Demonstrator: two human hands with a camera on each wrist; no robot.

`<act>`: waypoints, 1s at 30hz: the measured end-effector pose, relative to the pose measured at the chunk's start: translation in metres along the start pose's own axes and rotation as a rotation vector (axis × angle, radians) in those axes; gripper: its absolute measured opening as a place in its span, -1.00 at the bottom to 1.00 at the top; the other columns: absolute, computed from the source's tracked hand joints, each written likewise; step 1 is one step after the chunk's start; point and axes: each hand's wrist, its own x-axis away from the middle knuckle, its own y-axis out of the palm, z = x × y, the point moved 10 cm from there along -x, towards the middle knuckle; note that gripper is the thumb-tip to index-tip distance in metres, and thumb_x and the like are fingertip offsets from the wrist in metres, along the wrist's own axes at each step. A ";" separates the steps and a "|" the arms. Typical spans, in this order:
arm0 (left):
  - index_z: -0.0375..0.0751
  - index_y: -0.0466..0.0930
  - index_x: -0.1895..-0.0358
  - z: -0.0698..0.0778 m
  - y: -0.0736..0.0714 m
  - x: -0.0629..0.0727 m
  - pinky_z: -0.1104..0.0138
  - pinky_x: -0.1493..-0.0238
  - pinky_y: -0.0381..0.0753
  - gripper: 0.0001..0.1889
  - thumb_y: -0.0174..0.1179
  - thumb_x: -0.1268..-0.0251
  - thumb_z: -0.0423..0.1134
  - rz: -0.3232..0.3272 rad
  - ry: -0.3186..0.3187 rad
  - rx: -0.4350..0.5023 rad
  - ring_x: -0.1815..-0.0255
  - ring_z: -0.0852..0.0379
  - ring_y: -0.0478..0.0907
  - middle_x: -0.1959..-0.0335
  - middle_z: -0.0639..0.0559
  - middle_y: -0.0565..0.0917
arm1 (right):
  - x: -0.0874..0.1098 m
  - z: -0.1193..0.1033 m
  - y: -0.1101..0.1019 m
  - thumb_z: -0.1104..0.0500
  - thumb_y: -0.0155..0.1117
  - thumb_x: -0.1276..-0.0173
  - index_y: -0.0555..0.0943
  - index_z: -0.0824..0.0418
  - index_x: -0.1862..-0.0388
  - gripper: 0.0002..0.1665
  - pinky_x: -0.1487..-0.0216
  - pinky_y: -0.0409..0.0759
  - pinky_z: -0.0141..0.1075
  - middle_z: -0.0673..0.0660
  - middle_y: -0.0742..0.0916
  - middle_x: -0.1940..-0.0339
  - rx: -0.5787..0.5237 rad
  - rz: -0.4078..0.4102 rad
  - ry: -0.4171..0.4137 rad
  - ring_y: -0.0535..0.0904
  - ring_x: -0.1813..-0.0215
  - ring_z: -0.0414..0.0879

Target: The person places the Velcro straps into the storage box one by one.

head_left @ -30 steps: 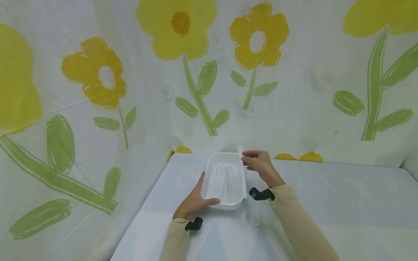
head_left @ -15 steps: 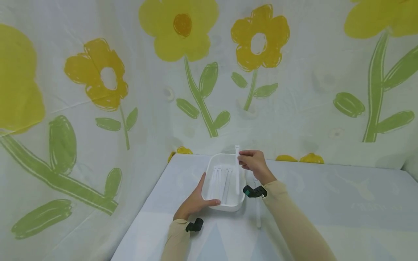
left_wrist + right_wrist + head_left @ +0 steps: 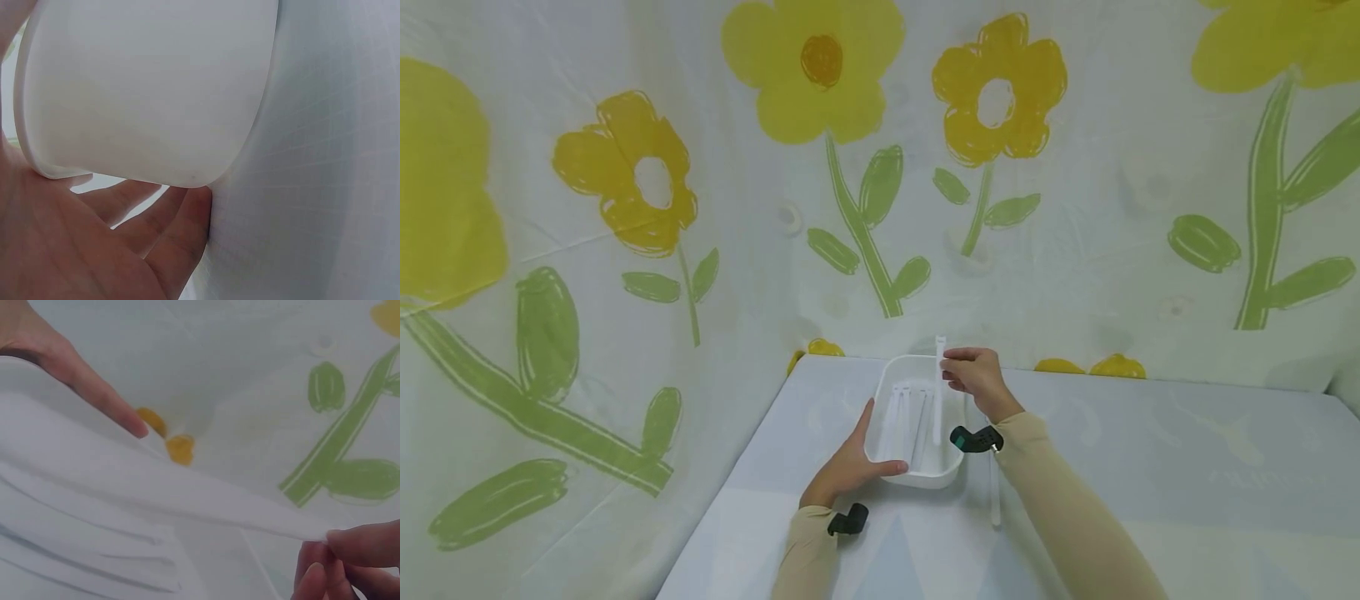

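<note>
A white rounded tray [image 3: 934,481] sits on the table with several long, flat white strips [image 3: 898,429] lying lengthwise in it. My left hand [image 3: 848,467] holds its near left corner, thumb along the front rim and fingers along the left side. In the left wrist view the tray's smooth wall [image 3: 156,94] lies against that palm. Between thumb and fingertips, my right hand [image 3: 979,379] pinches another white strip [image 3: 937,408] near its small blocky end; it is shaped like a cable tie. This strip hangs over the tray's right part, its lower end within the rim outline.
One more white strip [image 3: 995,500] lies on the table to the right of the tray, partly hidden by the right wrist camera [image 3: 976,439]. Behind the pale table [image 3: 1150,467] hangs a curtain [image 3: 1075,275] printed with yellow flowers.
My right hand has moved left, carrying the pinched strip from the tray's right rim to over its inside. The left hand keeps its hold on the tray.
</note>
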 end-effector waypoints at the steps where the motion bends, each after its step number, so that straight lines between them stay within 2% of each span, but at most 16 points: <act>1: 0.19 -0.32 -0.71 0.000 0.000 0.000 -0.30 -0.52 0.26 0.37 0.59 0.01 0.17 0.002 -0.009 -0.003 -0.50 -0.13 0.31 -0.70 -0.05 0.11 | 0.000 0.000 0.001 0.21 0.33 -0.47 0.63 0.32 -0.21 -0.61 0.21 0.69 -0.44 0.25 0.75 -0.03 0.002 -0.001 -0.002 0.69 0.25 -0.14; 5: 0.18 -0.33 -0.72 -0.002 0.000 0.002 -0.32 -0.52 0.25 0.39 0.58 0.02 0.22 0.009 -0.041 -0.019 -0.53 -0.16 0.29 -0.72 -0.07 0.07 | 0.000 0.000 0.004 0.23 0.32 -0.47 0.63 0.34 -0.21 -0.61 0.23 0.68 -0.44 0.22 0.76 0.04 0.001 -0.006 -0.005 0.68 0.27 -0.15; 12: 0.17 -0.33 -0.72 -0.003 0.000 0.003 -0.31 -0.51 0.27 0.39 0.58 0.03 0.22 0.012 -0.049 -0.016 -0.51 -0.15 0.30 -0.71 -0.08 0.07 | -0.002 0.003 0.010 0.26 0.34 -0.44 0.63 0.36 -0.19 -0.62 0.27 0.67 -0.44 0.18 0.76 0.13 -0.015 -0.008 0.003 0.67 0.31 -0.17; 20: 0.23 -0.33 -0.71 -0.004 0.001 0.001 -0.30 -0.49 0.31 0.37 0.58 0.01 0.21 0.005 -0.041 -0.014 -0.48 -0.13 0.33 -0.69 -0.05 0.12 | -0.008 0.011 0.018 0.25 0.34 -0.45 0.64 0.34 -0.19 -0.63 0.24 0.69 -0.44 0.23 0.76 0.05 0.005 -0.006 0.030 0.68 0.26 -0.14; 30: 0.18 -0.33 -0.72 0.002 -0.002 0.003 -0.29 -0.49 0.32 0.36 0.57 -0.02 0.19 -0.001 -0.029 -0.022 -0.42 -0.14 0.36 -0.66 -0.10 0.18 | -0.011 0.009 0.028 0.25 0.32 -0.47 0.63 0.32 -0.22 -0.62 0.16 0.73 -0.38 0.29 0.74 -0.05 0.008 -0.018 0.047 0.70 0.19 -0.08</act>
